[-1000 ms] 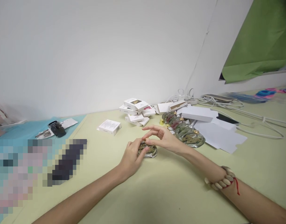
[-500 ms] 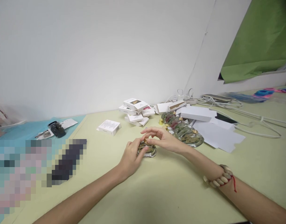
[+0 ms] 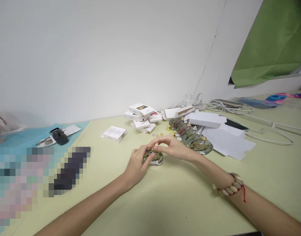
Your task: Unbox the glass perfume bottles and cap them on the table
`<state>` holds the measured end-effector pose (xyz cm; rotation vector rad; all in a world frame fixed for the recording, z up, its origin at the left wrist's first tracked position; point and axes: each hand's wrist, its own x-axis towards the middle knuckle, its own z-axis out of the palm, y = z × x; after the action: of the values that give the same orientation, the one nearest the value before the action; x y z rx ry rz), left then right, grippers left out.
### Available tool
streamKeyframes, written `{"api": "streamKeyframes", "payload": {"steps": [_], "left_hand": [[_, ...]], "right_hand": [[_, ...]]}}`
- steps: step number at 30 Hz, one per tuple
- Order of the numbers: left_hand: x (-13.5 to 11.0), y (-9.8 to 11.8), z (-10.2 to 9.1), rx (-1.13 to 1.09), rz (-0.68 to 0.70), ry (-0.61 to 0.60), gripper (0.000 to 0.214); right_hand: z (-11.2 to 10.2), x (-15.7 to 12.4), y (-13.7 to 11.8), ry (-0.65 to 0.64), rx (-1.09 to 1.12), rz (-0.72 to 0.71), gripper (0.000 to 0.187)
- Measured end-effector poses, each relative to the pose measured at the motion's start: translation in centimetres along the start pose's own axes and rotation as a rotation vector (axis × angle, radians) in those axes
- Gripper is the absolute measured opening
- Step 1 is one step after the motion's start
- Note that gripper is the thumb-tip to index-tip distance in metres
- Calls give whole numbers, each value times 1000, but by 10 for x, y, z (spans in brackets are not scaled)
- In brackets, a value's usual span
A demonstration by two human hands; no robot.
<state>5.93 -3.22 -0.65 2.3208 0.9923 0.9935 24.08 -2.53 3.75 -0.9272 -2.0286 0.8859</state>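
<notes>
A flat glass perfume bottle (image 3: 157, 160) with a leafy gold-and-green pattern stands on the table in front of me. My left hand (image 3: 135, 165) is closed around its left side, thumb across the front. From the right, my right hand (image 3: 173, 147) pinches the small gold top (image 3: 152, 148) between thumb and fingers; the fingertips partly cover it. To the right is a row of similar glass bottles (image 3: 200, 146) with gold or silver tops. Several small gold and clear rings (image 3: 161, 134) lie just behind my hands.
White printed boxes (image 3: 141, 109) are piled near the wall, with a single box (image 3: 114, 133) to their left. Flattened white cartons (image 3: 229, 142) and looped white cables (image 3: 270, 123) lie at the right. A dark jar (image 3: 59, 136) stands on blue sheeting at the left.
My right fingers have curled in closer over the bottle's gold top. The left hand keeps its hold. Small rings behind the hands now show more clearly; the view has shifted slightly.
</notes>
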Motion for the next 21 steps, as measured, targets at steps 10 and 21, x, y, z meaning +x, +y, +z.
{"api": "streamKeyframes", "payload": {"steps": [10, 21], "left_hand": [[-1, 0, -1, 4, 11, -2, 30], [-1, 1, -2, 10, 0, -18, 29]], "right_hand": [[0, 1, 7, 16, 41, 9, 26], [-1, 1, 8, 62, 51, 70, 42]]}}
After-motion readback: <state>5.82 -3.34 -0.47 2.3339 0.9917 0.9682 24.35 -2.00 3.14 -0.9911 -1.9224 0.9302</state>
